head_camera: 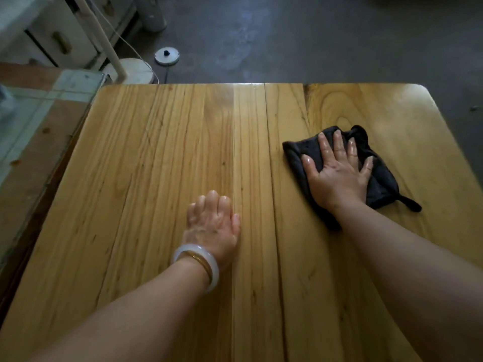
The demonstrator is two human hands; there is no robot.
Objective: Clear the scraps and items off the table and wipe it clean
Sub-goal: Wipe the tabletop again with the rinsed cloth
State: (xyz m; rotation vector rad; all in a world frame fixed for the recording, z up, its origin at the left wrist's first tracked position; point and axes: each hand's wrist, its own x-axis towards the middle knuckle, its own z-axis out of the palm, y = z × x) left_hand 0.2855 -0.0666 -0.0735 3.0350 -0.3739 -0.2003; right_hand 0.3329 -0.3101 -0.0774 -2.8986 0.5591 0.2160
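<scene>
Surface: a wooden table (156,178) of pale planks is seen from above. No scraps or items are seen on it, so clearing is judged done and wiping under way.
Cloth: a dark grey cloth (298,155) lies folded and rumpled on the right half of the table, near the far right corner. A thin loop tail (410,203) trails from its near edge.
Right hand: the right hand (337,173) is laid flat on the cloth, fingers spread wide, pressing it down.
Left hand: the left hand (211,226) is rested on the bare wood near the middle seam, and nothing is held. A white bangle (198,259) is worn at the wrist.
Risk: the far right corner and edge could be missed, or the cloth pushed over the edge. The grooves between planks may keep dirt if only flat strokes are made. Streaks could be left on the glossy finish.
Materials: the wood is varnished and reflective, with knots and long grain, and its far corners are rounded. The cloth looks soft and absorbent.
Surroundings: a glass-topped surface (39,113) adjoins the table on the left. A grey floor (287,35) lies beyond.
</scene>
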